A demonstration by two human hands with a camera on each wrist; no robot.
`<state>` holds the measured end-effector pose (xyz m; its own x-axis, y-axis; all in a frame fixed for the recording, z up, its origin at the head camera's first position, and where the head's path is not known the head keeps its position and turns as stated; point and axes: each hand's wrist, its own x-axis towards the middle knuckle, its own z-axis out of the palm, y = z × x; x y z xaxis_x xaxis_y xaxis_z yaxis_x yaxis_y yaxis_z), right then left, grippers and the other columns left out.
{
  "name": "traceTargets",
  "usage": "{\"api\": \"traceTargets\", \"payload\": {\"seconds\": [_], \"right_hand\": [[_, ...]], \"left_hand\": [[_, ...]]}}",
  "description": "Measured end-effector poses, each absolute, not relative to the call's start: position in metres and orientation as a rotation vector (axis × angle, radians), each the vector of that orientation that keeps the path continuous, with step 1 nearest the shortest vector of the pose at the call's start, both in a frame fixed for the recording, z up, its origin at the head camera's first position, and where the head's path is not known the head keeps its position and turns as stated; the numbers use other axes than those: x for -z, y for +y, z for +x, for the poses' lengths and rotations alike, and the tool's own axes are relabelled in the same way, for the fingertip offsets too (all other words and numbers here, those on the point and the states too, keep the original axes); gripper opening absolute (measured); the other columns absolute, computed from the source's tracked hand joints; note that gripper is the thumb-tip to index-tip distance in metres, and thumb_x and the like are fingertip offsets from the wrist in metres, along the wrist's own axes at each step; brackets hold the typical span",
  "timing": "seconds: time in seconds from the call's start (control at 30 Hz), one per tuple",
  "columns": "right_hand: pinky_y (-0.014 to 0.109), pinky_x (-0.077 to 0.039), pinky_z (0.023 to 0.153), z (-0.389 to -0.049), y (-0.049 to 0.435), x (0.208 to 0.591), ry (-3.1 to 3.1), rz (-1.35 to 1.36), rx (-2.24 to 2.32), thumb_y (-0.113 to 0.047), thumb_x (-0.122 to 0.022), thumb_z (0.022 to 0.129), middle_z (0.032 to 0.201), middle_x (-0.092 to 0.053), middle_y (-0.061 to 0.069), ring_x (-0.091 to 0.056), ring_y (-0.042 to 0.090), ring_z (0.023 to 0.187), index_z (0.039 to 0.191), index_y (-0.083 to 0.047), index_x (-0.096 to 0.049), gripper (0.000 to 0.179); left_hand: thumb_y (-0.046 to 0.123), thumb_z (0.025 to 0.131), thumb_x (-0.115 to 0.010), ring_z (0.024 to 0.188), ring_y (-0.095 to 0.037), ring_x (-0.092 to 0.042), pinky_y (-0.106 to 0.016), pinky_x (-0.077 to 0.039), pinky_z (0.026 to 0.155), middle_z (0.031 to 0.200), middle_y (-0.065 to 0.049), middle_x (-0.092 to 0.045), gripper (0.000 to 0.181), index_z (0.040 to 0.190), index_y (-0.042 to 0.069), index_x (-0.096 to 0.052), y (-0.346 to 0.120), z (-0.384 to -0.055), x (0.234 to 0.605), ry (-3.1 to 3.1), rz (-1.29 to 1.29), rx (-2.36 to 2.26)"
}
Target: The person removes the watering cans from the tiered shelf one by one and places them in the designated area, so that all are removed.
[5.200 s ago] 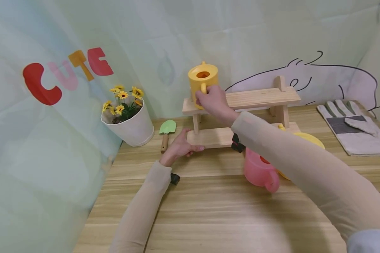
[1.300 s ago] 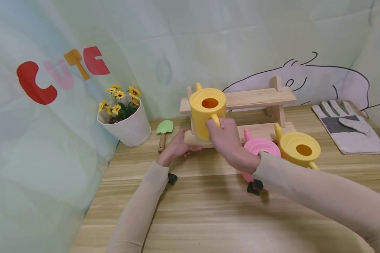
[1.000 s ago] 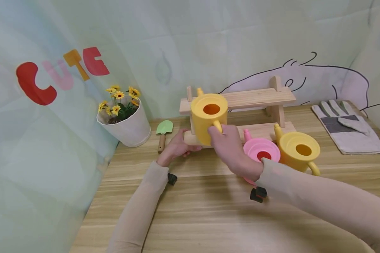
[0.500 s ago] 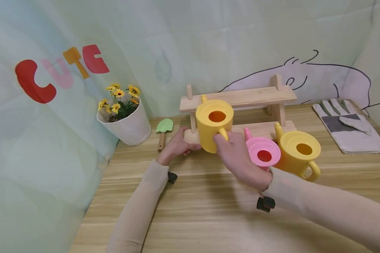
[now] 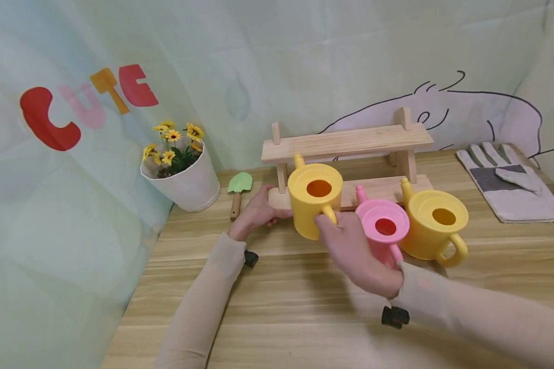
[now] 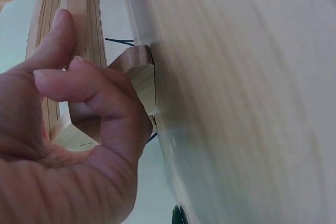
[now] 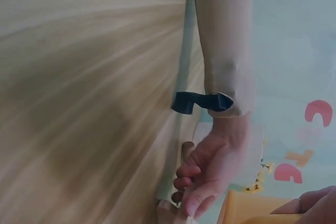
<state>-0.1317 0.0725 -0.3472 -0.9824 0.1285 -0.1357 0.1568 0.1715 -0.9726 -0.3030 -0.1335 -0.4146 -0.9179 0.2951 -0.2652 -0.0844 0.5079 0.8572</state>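
My right hand [image 5: 357, 256] grips the handle of a yellow toy watering can [image 5: 304, 218], upright in front of the wooden two-tier shelf [image 5: 346, 143]. Whether its base touches the table cannot be told. In the right wrist view, only part of this can [image 7: 241, 205] and a few fingers show at the bottom edge. My left hand [image 5: 260, 210] holds the left end of the shelf's lower board, thumb along the front. The left wrist view shows that hand [image 6: 79, 177] with fingers bent about the wood. A pink watering can [image 5: 380, 207] stands beside my right hand, partly hidden.
A second yellow watering can [image 5: 420, 238] stands right of the pink one. Work gloves [image 5: 517, 187] lie at the far right. Behind my left hand are a small green trowel [image 5: 240, 184] and a white pot [image 5: 189, 184] of yellow flowers. A printed cloth hangs behind.
The yellow watering can has come off the upper shelf, forward and down, in my right hand, and slightly right. My left hand has stayed at the lower board.
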Motion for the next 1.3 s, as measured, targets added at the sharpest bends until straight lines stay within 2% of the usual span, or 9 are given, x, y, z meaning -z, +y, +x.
{"api": "traceTargets", "payload": {"seconds": [0.3, 0.57, 0.9, 1.17, 1.3], "right_hand": [[0.027, -0.036, 0.049, -0.124, 0.074, 0.36, 2.37, 0.332, 1.932, -0.028, -0.058, 0.106, 0.058, -0.05, 0.001, -0.047, 0.02, 0.054, 0.068, -0.011, -0.055, 0.041], [0.024, -0.028, 0.047, -0.121, 0.07, 0.376, 2.393, 0.312, 2.054, -0.017, -0.059, 0.104, 0.052, -0.046, -0.002, -0.041, 0.015, 0.05, 0.06, -0.011, -0.051, 0.045], [0.026, -0.027, 0.043, -0.119, 0.071, 0.398, 2.396, 0.288, 2.008, -0.025, -0.058, 0.104, 0.053, -0.046, -0.002, -0.04, 0.016, 0.048, 0.061, -0.014, -0.05, 0.045], [0.025, -0.023, 0.04, -0.127, 0.071, 0.434, 2.406, 0.327, 2.019, -0.03, -0.065, 0.101, 0.051, -0.045, -0.005, -0.038, 0.014, 0.044, 0.058, -0.016, -0.05, 0.048], [0.026, -0.024, 0.04, -0.124, 0.07, 0.428, 2.4, 0.333, 2.029, -0.028, -0.063, 0.102, 0.051, -0.045, -0.004, -0.039, 0.014, 0.045, 0.057, -0.016, -0.048, 0.048]], "left_hand": [[0.017, 0.085, -0.096, 0.057, -0.013, -0.052, -0.023, -0.045, 0.053, 0.107, -0.016, -0.058, 0.109, 0.168, 0.01, -0.026, -0.133, -0.304, 0.418, 2.378, 0.16, -1.393], [0.015, 0.085, -0.096, 0.057, -0.013, -0.05, -0.022, -0.043, 0.052, 0.106, -0.014, -0.058, 0.103, 0.164, 0.007, -0.03, -0.132, -0.304, 0.417, 2.366, 0.185, -1.432], [0.015, 0.086, -0.095, 0.056, -0.012, -0.051, -0.022, -0.044, 0.052, 0.102, -0.014, -0.059, 0.108, 0.168, 0.008, -0.026, -0.132, -0.303, 0.415, 2.367, 0.165, -1.405], [0.017, 0.086, -0.096, 0.056, -0.012, -0.052, -0.022, -0.045, 0.052, 0.101, -0.014, -0.06, 0.11, 0.169, 0.009, -0.024, -0.132, -0.303, 0.416, 2.373, 0.154, -1.392], [0.017, 0.086, -0.096, 0.056, -0.013, -0.052, -0.022, -0.044, 0.052, 0.102, -0.014, -0.06, 0.108, 0.168, 0.009, -0.026, -0.133, -0.303, 0.415, 2.374, 0.155, -1.398]]}}
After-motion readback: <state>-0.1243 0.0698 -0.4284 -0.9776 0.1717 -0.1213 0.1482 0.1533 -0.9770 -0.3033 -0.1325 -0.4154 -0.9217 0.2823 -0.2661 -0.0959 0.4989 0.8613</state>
